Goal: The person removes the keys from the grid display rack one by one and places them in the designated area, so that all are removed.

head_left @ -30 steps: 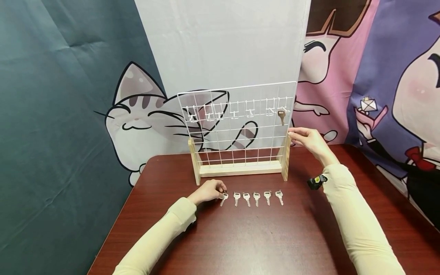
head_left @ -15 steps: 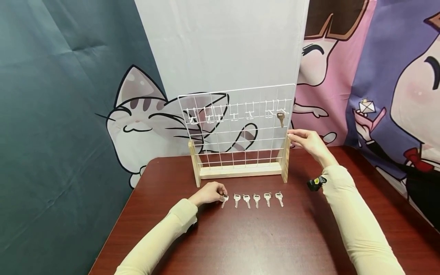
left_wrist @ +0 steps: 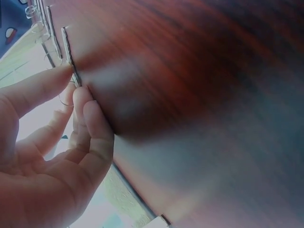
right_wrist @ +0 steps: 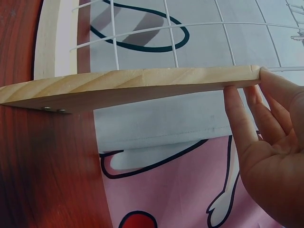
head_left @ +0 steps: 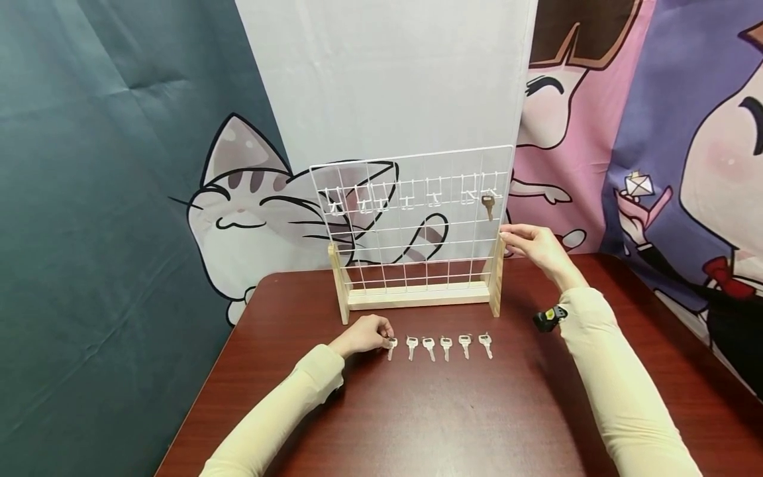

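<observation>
My left hand [head_left: 365, 333] pinches the head of a metal key [head_left: 391, 349] at the left end of a row on the table. In the left wrist view the key [left_wrist: 67, 47] stands out between thumb and fingers, with a thin ring by the fingertips. To its right lie several more keys [head_left: 446, 347]. Behind the row stands a white wire grid rack [head_left: 411, 246] on a wooden base. My right hand [head_left: 539, 248] holds the top of its right wooden upright [right_wrist: 156, 78], thumb on the end and fingers against the outer side.
Several white hooks [head_left: 407, 202] hang along the upper grid. One bronze-coloured key [head_left: 489, 207] hangs at the right end. The rack stands near the back of the dark red table [head_left: 405, 417], before a printed cloth backdrop [head_left: 393, 73].
The key under my left hand has turned from a slant to nearly straight, shifting slightly right. My right hand has stayed on the upright.
</observation>
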`<control>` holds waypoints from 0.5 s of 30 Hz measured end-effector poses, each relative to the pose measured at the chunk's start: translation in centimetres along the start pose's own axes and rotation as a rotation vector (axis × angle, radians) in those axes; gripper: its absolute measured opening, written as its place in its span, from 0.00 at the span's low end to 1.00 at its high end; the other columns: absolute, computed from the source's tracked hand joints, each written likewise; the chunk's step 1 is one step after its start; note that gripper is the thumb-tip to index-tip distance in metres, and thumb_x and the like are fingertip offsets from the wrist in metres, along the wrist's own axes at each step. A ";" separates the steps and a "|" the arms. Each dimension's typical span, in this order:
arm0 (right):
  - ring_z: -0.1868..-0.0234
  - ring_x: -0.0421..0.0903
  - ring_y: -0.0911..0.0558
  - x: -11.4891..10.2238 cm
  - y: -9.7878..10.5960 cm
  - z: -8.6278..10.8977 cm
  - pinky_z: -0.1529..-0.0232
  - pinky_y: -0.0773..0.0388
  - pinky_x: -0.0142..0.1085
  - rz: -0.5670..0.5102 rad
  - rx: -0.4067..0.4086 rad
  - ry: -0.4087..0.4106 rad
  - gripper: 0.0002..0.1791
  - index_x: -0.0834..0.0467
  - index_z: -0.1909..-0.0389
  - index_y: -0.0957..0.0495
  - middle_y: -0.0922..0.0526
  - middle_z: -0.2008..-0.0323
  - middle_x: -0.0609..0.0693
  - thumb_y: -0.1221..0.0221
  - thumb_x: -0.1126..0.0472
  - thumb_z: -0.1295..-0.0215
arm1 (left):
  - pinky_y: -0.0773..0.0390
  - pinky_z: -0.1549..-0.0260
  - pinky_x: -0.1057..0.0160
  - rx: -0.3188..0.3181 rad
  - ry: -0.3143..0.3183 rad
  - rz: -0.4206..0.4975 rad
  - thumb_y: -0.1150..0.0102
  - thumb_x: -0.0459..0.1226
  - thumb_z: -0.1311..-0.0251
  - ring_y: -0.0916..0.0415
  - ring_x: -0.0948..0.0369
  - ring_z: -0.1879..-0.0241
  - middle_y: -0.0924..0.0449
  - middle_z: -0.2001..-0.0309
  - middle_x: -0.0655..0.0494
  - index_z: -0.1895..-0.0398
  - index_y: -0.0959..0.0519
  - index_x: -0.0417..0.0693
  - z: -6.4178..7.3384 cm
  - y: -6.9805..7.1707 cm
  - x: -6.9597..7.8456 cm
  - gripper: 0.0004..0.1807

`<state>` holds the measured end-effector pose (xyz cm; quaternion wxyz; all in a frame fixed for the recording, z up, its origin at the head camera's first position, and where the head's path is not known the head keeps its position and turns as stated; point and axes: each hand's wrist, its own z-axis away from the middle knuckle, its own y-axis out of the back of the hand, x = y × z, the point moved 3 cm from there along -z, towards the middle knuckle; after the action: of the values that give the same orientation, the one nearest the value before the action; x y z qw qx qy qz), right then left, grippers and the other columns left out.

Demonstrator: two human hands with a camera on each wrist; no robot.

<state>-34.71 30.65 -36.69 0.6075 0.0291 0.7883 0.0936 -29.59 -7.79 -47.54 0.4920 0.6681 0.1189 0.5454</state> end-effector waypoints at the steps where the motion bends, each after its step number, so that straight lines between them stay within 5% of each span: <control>1: 0.58 0.33 0.16 0.0 0.0 -0.1 0.50 0.19 0.29 0.001 0.003 -0.002 0.26 0.77 0.38 0.29 0.14 0.58 0.40 0.39 0.61 0.28 | 0.27 0.74 0.69 0.002 -0.001 0.000 0.29 0.30 0.46 0.31 0.67 0.78 0.27 0.76 0.62 0.69 0.19 0.42 0.0 0.0 0.0 0.06; 15: 0.57 0.36 0.15 0.0 0.1 -0.2 0.52 0.18 0.28 -0.014 -0.007 -0.016 0.23 0.75 0.38 0.28 0.14 0.54 0.46 0.40 0.66 0.28 | 0.26 0.68 0.69 0.008 -0.021 0.003 0.28 0.35 0.46 0.29 0.68 0.74 0.24 0.73 0.61 0.63 0.17 0.41 0.1 0.6 -0.2 0.10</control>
<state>-34.90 30.76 -36.66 0.6144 0.0220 0.7833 0.0920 -29.84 -8.27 -47.17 0.4897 0.6759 0.1149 0.5386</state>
